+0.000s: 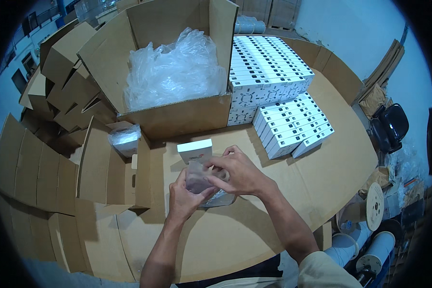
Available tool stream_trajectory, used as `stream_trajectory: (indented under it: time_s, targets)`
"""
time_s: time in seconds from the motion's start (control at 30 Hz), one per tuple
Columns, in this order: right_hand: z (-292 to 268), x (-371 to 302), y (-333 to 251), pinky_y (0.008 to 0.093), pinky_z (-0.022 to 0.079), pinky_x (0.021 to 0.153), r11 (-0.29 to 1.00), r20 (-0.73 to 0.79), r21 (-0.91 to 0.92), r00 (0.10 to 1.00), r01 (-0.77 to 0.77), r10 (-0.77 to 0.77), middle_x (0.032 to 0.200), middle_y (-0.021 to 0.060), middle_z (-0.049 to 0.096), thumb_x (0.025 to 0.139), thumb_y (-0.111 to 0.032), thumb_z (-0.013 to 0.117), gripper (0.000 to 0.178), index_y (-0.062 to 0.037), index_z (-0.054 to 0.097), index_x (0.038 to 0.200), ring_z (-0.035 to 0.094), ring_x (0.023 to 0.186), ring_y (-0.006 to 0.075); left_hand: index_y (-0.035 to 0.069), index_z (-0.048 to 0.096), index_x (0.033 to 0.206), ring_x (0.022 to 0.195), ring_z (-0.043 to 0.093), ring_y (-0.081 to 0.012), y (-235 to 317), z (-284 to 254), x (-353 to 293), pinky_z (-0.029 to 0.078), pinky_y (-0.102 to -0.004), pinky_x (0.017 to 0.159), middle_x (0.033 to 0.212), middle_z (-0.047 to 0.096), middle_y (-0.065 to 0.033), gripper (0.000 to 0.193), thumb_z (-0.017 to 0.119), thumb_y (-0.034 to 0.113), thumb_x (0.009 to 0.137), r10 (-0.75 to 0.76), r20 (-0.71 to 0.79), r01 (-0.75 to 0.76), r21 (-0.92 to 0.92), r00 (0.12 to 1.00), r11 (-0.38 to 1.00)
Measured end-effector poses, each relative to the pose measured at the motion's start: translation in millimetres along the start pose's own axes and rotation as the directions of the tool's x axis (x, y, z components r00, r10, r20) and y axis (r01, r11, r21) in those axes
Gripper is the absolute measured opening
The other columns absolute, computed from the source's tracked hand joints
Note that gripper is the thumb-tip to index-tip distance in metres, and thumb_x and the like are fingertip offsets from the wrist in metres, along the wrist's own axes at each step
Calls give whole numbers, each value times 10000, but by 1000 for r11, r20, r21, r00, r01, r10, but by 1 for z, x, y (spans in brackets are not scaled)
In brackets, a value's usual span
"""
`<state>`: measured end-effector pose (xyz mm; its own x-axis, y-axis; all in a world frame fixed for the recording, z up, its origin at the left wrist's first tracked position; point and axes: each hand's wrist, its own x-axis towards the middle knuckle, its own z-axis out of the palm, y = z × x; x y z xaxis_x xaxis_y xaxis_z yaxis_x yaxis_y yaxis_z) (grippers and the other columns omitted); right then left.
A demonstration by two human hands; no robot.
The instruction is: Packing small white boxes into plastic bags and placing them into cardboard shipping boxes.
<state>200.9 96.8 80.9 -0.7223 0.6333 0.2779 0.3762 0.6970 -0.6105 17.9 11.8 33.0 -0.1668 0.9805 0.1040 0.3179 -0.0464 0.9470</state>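
Over the near middle of the table, both hands work on a clear plastic bag (197,178). My left hand (183,198) pinches its near left side. From the right, my right hand (240,174) bends its fingers at the bag's upper edge, partly hiding it. Just beyond my hands stands a small white box (195,150) with faint print on its front. Below my fingers, another piece of clear plastic (220,199) lies flat on the cardboard-covered table, partly covered by my hands.
A large open carton (177,113) full of clear plastic bags (177,72) stands behind. At its right are stacked white boxes (269,72). A smaller open carton (115,177) at left holds a plastic-wrapped white box (126,140). Empty cartons (67,81) pile up far left; reels (374,206) stand right.
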Motion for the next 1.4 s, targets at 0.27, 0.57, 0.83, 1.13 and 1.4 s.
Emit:
stream_trajectory:
  time_s: [0.27, 0.57, 0.83, 1.13, 1.4]
  targets:
    - [1, 19, -9, 445, 424, 1032, 999, 167, -35, 986, 23, -17, 860, 114, 732, 934, -278, 725, 186, -124, 761, 1031, 654, 845, 269, -2, 635, 1189, 976, 755, -256, -10, -1, -3, 594, -382, 857, 1050, 763, -175, 641, 959, 238, 690, -30, -19, 31, 43, 999, 999]
    - [3, 9, 4, 454, 406, 1071, 980, -91, -146, 985, 133, -148, 834, 16, 745, 802, -392, 858, 319, -138, 762, 970, 673, 711, 190, 1, 652, 1206, 974, 744, -227, -21, -3, -7, 586, -369, 863, 1067, 762, -148, 613, 944, 230, 718, -43, -62, 37, -85, 997, 996]
    - [10, 11, 4, 361, 471, 957, 984, -329, 63, 934, 166, -136, 890, 43, 744, 886, -222, 784, 180, -71, 753, 980, 674, 854, 181, 5, 664, 1190, 983, 741, -230, -32, -7, -8, 582, -371, 873, 1072, 763, -135, 620, 952, 268, 709, -58, -81, 55, -43, 995, 998]
    - [29, 9, 57, 324, 513, 966, 844, -460, 532, 860, 67, 221, 1235, 89, 693, 992, 9, 582, 334, -27, 624, 1321, 650, 1107, 176, 3, 665, 1183, 986, 724, -207, -30, -17, -4, 566, -358, 909, 1061, 757, -132, 590, 945, 251, 726, -69, -48, 66, -64, 996, 996]
    - [58, 15, 64, 308, 528, 1005, 678, -221, 735, 955, 30, 197, 1324, 70, 635, 921, 92, 652, 521, -55, 574, 1415, 614, 1181, 147, -4, 651, 1207, 974, 714, -189, -35, -23, 2, 565, -347, 884, 1051, 756, -123, 585, 938, 198, 739, -47, -68, 42, -71, 997, 997]
